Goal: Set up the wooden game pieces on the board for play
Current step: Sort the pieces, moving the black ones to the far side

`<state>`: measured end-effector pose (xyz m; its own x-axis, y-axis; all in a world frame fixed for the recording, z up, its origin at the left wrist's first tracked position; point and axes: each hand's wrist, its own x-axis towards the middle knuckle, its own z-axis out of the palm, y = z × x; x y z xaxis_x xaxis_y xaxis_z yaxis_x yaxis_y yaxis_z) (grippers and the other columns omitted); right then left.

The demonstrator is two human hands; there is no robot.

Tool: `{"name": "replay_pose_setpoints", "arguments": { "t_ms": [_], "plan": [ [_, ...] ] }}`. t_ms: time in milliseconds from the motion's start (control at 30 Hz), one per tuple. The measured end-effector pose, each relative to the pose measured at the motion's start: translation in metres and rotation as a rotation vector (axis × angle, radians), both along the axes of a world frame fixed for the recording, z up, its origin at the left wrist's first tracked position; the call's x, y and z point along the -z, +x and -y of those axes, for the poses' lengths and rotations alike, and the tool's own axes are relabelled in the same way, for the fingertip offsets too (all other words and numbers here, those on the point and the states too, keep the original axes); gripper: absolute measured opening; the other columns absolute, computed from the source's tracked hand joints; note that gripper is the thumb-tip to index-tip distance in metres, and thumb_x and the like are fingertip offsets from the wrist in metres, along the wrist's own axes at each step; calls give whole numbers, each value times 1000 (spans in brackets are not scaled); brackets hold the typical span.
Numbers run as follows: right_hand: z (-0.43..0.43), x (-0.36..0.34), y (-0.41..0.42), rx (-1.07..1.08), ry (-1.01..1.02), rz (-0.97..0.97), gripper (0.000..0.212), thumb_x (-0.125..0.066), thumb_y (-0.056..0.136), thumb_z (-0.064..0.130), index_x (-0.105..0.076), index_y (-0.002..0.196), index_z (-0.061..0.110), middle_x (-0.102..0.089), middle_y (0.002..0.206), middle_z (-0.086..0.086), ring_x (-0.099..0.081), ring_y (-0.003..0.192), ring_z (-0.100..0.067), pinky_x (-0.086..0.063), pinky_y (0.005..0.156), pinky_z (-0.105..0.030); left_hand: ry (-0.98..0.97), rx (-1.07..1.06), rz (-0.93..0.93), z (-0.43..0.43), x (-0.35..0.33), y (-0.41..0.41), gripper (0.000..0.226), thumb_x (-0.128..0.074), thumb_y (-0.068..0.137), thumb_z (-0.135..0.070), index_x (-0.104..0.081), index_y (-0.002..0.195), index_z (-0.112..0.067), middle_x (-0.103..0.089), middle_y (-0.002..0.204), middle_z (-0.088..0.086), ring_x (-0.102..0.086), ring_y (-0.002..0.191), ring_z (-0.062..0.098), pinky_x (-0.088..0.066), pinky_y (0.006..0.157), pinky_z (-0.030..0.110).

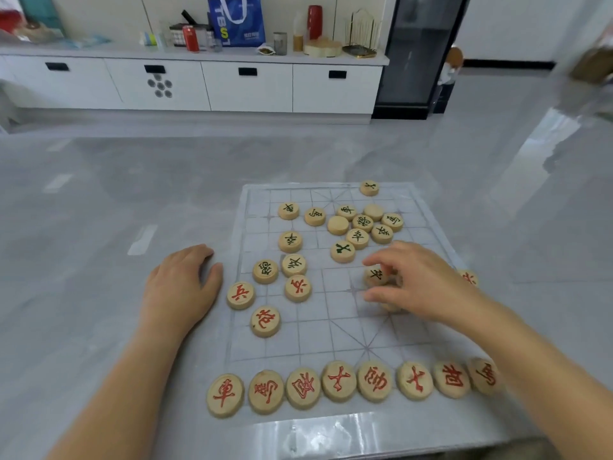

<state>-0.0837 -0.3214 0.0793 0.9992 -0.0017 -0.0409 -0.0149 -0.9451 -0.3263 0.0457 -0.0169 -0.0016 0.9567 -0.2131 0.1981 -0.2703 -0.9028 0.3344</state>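
Observation:
A translucent gridded board lies on the grey surface. Several round wooden pieces with red characters stand in a row along its near edge. Loose red pieces and green-lettered pieces are scattered over the left and far parts of the board. My left hand rests flat on the surface just left of the board, holding nothing. My right hand hovers over the board's right middle, its index finger and thumb curled round a green-lettered piece; another piece shows partly under the thumb.
One green-lettered piece sits alone at the board's far edge, and a red piece peeks out behind my right wrist. A white cabinet with clutter on top runs along the back wall. A dark glass-door unit stands to its right.

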Motion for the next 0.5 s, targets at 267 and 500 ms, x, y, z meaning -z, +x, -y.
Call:
{"name": "replay_pose_setpoints", "arguments": {
  "t_ms": [267,500],
  "plan": [
    [32,9,-15,-59,-165,-80,43,-63,76,55,-60,110,28,-51,102,12,-45,96,-8,-38,87,-29,23,0,-2,0,-4,-3,51,-38,83,-48,-58,119,-18,-62,123,5,-54,113,30,-41,93,44],
    [27,15,-5,-132,-137,-29,31,-59,74,57,-57,95,34,-47,89,17,-42,84,-2,-30,69,-19,40,-14,-2,0,-4,-4,51,-37,83,-48,-58,119,-19,-61,124,3,-54,114,27,-42,93,43]
  ]
}}
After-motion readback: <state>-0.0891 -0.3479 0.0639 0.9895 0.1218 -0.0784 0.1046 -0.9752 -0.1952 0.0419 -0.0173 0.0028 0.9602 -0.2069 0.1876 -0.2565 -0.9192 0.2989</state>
